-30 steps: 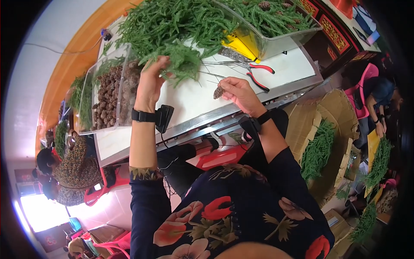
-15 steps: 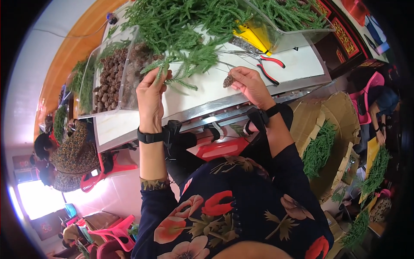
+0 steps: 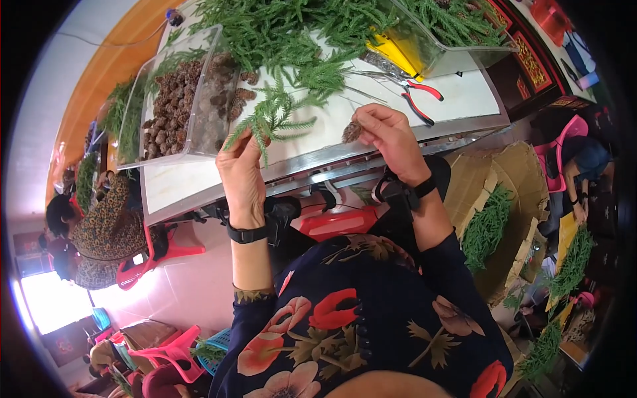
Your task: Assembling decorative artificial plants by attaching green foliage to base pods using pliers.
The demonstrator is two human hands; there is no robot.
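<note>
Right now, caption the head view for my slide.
Left fingers hold a conifer sprig; right fingers pinch a pine cone; red-handled pliers lie on the white tabletop.

A white-topped table (image 3: 182,192) with a silver metal edge (image 3: 312,164) carries everything here. At its left stands a clear plastic box (image 3: 204,99) filled with brown pinecones (image 3: 174,103), and a few loose cones (image 3: 245,95) lie just beside its right wall. Green sprigs (image 3: 292,23) heap along the far side, spilling toward the middle. At the far right sits a second clear box (image 3: 438,56) — a yellow object (image 3: 398,53) shows just beside it. Nearer lie red-and-black-handled pliers (image 3: 423,86) and, to their left, some thin wires (image 3: 367,93) — loosely spread on the white top.
</note>
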